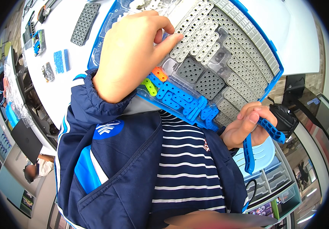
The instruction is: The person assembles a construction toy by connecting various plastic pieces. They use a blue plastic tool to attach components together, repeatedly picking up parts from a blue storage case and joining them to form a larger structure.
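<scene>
I see left hand [134, 53] fingertips pressing grey perforated strips [202, 34] in tray [275, 68]; right hand [244, 128] grips blue angled beam [265, 131]. Risk: tray tilts off surface [77, 82], blue pcs [179, 99] just below left hand spill.

white table [69, 82], pale blue chair [263, 153]

We've got a blue-rimmed clear plastic parts tray [272, 57] tipped up at an angle against our chest, packed with grey perforated beams and square plates, plus blue, green and orange pieces at its lower edge. Our left hand [134, 53] rests fingers on the grey beams. Our right hand [244, 128] pinches a blue angled perforated plastic beam [265, 139] just beside the tray's lower corner.
</scene>
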`<state>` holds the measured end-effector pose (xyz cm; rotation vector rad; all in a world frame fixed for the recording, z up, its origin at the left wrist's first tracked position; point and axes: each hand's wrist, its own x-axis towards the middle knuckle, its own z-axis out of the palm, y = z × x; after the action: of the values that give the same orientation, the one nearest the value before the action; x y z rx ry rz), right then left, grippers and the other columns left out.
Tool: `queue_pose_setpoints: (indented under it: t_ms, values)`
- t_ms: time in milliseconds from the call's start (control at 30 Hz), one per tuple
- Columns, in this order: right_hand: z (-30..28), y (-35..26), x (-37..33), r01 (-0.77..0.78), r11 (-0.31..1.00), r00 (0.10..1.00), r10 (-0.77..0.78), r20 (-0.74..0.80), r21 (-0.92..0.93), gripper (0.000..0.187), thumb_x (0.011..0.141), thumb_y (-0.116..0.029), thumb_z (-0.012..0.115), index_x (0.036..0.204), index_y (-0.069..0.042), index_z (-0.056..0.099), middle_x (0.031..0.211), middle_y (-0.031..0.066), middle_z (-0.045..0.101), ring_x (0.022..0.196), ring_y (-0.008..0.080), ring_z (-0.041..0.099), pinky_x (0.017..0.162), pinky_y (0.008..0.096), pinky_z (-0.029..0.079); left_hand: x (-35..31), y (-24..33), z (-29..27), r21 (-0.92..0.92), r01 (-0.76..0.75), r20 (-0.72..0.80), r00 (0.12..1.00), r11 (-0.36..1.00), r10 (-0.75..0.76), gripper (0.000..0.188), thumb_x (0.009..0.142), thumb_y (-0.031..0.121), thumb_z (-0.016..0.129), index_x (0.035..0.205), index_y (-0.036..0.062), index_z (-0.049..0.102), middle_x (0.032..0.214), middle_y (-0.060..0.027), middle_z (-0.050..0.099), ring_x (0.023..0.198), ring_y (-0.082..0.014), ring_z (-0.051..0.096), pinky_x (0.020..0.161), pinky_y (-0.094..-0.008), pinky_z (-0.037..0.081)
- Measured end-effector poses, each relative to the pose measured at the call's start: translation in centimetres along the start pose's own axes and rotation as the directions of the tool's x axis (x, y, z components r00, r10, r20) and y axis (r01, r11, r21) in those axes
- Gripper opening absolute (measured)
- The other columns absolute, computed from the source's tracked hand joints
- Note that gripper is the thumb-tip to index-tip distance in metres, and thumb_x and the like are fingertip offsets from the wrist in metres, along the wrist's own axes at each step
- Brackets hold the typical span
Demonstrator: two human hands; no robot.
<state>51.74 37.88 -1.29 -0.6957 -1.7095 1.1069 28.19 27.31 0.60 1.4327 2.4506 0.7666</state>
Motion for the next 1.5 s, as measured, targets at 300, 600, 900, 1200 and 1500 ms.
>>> queue_pose_setpoints:
  t_ms: [300, 600, 900, 1200, 1500]
  values:
    - [0.0, -0.1, 0.1, 0.01, 1.0, 1.0, -0.01, 0.015, -0.014, 0.017, 0.097, -0.014, 0.062, 0.101, -0.002, 0.051, 0.063, 0.0073, 0.051, 0.054, 0.0136, 0.047, 0.051, 0.0267, 0.036, -0.1, -0.1, 0.3, 0.005, -0.018, -0.05, 0.999, 1.0, 0.018, 0.027, 0.078, 0.029, 0.086, 0.088, 0.0069, 0.075, 0.066, -0.0026, 0.051, 0.058, -0.0167, 0.052, 0.055, -0.0324, 0.041]
    - [0.0, -0.2, 0.1, -0.006, 1.0, 1.0, 0.006, 0.02, -0.016, 0.017, 0.097, -0.015, 0.062, 0.102, -0.003, 0.052, 0.064, 0.0068, 0.051, 0.055, 0.013, 0.047, 0.052, 0.0264, 0.036, -0.1, 0.0, 0.4, 0.006, -0.009, -0.03, 1.0, 1.0, 0.009, 0.031, 0.076, 0.031, 0.088, 0.088, 0.0064, 0.074, 0.066, -0.0029, 0.05, 0.059, -0.0169, 0.052, 0.055, -0.0322, 0.041]
    - [0.3, -0.2, 0.0, -0.021, 1.0, 1.0, 0.02, -0.024, -0.013, 0.019, 0.096, -0.017, 0.065, 0.099, -0.003, 0.053, 0.063, 0.0059, 0.049, 0.054, 0.0129, 0.046, 0.051, 0.0263, 0.035, -0.1, -0.3, -0.4, -0.032, -0.007, -0.108, 0.994, 0.999, 0.004, 0.022, 0.082, 0.025, 0.083, 0.092, 0.0064, 0.075, 0.066, -0.0033, 0.051, 0.058, -0.0162, 0.052, 0.055, -0.0318, 0.041]
    - [0.1, 0.1, -0.2, -0.027, 0.999, 0.999, 0.026, -0.042, -0.032, 0.018, 0.095, -0.016, 0.064, 0.099, -0.002, 0.053, 0.066, 0.0072, 0.05, 0.054, 0.0135, 0.046, 0.05, 0.0274, 0.036, -0.4, -0.3, 1.2, 0.125, -0.055, -0.14, 0.987, 0.991, 0.072, 0.015, 0.09, 0.015, 0.071, 0.101, 0.0081, 0.078, 0.082, -0.0108, 0.058, 0.076, -0.0303, 0.066, 0.068, -0.0395, 0.051]
    - [0.1, 0.0, -0.1, -0.028, 0.997, 1.0, 0.027, -0.006, -0.068, 0.017, 0.096, -0.015, 0.061, 0.099, -0.001, 0.052, 0.068, 0.0091, 0.051, 0.054, 0.0135, 0.046, 0.051, 0.0273, 0.035, 1.6, -0.3, 0.7, 0.192, -0.032, 0.004, 0.999, 0.981, 0.032, 0.016, 0.087, 0.017, 0.073, 0.084, 0.001, 0.073, 0.074, -0.0097, 0.055, 0.067, -0.0276, 0.058, 0.064, -0.0377, 0.049]
